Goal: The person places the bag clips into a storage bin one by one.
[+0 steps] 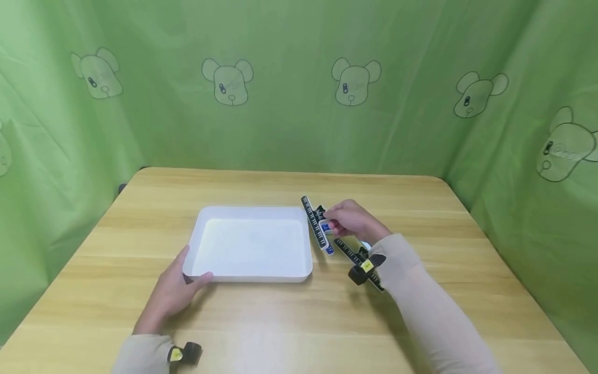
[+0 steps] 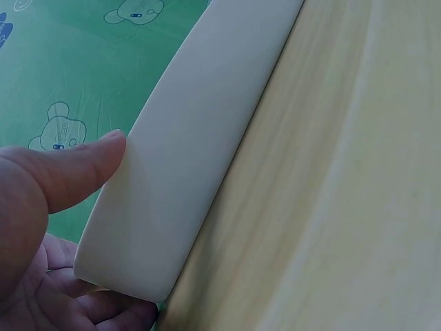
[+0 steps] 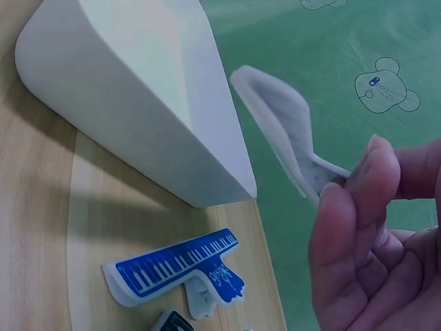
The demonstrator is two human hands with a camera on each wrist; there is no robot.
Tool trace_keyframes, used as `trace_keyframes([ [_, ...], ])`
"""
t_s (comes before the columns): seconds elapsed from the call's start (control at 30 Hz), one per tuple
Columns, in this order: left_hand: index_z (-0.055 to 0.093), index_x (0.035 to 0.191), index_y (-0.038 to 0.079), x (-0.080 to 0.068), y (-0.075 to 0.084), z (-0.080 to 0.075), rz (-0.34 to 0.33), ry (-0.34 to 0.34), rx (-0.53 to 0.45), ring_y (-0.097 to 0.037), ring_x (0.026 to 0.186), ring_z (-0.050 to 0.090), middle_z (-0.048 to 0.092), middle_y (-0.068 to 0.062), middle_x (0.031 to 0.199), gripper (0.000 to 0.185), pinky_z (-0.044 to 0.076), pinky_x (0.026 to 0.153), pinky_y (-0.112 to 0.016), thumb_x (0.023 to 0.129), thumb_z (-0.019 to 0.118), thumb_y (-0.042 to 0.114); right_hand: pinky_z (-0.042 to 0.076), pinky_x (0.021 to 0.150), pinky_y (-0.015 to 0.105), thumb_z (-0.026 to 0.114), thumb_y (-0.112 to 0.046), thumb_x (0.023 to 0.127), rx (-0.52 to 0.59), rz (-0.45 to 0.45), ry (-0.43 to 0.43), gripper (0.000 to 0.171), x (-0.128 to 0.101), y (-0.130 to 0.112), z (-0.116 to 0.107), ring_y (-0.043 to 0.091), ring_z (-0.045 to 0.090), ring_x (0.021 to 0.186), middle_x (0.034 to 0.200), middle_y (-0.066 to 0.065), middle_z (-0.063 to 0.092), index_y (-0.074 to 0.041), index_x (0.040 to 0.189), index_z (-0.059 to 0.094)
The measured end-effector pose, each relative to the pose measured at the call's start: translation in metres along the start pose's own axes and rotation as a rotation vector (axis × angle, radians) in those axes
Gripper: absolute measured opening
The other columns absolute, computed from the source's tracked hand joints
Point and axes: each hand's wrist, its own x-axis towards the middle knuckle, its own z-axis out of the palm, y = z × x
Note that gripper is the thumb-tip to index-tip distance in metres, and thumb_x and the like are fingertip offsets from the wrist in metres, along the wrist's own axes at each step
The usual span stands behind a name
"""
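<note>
White plastic makes up the shallow tray (image 1: 252, 246) that sits in the middle of the pale wooden counter (image 1: 299, 322), its long sides running left to right. The left hand (image 1: 173, 291) has its grip clamped on the tray's near left corner, thumb on the outer wall and fingers along the left side; the left wrist view shows the thumb (image 2: 76, 172) pressed flat against the wall. Just beside the tray's right edge, the right hand (image 1: 352, 221) holds a black clip (image 1: 314, 221) printed with piano keys, lifted off the counter, the grip pinched together on its handle end. The clip's long axis runs from far-left to near-right, roughly along the tray's right wall and close to it. In the right wrist view the fingers (image 3: 351, 207) squeeze the clip's pale inner tab, with the tray's corner rising just to the left. A blue clip (image 3: 172, 265) with the same piano-key print lies flat on the counter under the hand, near the tray, and another black clip (image 1: 357, 259) lies by the right sleeve. Green cloth (image 1: 299, 83) printed with bears hangs around the counter on three sides.
</note>
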Motion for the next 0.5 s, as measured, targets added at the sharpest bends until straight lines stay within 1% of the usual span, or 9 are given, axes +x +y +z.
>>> trace_keyframes([
  [0.13,0.005,0.154,-0.001,0.0005,0.0011,-0.0015,0.008,0.002,0.014,-0.050,0.138,0.019,0.016,-0.030,0.155,0.099,0.018,0.112,-0.062,0.090,0.066,0.046,0.052,0.057,0.023,0.049,-0.010,0.099,0.014,-0.007,-0.018,0.018,0.0011,-0.0010,0.0024,0.008,0.050,0.054,0.065,-0.001,0.054,0.005,0.098,0.059],
  [0.27,0.006,0.154,0.000,0.0010,0.0010,-0.0017,0.014,0.004,0.013,-0.050,0.139,0.020,0.017,-0.029,0.155,0.098,0.018,0.112,-0.062,0.090,0.066,0.045,0.050,0.055,0.022,0.049,-0.009,0.098,0.023,-0.007,-0.028,0.017,0.0025,-0.0014,0.0051,0.008,0.050,0.053,0.065,-0.001,0.054,0.004,0.095,0.059],
  [0.4,0.006,0.154,0.000,0.0016,-0.0005,-0.0011,0.014,0.007,0.006,-0.050,0.139,0.020,0.017,-0.029,0.155,0.098,0.018,0.112,-0.062,0.090,0.066,0.044,0.050,0.054,0.021,0.050,-0.009,0.098,0.023,-0.004,-0.028,0.018,0.0040,-0.0014,0.0079,0.007,0.050,0.053,0.065,-0.001,0.054,0.006,0.098,0.060],
  [0.5,0.006,0.154,-0.001,0.0019,-0.0018,-0.0002,0.008,0.008,0.007,-0.050,0.139,0.019,0.016,-0.029,0.155,0.099,0.017,0.112,-0.062,0.090,0.066,0.044,0.050,0.053,0.021,0.050,-0.009,0.098,0.026,0.003,-0.026,0.021,0.0051,-0.0009,0.0100,0.007,0.050,0.053,0.065,0.000,0.054,0.009,0.103,0.059],
])
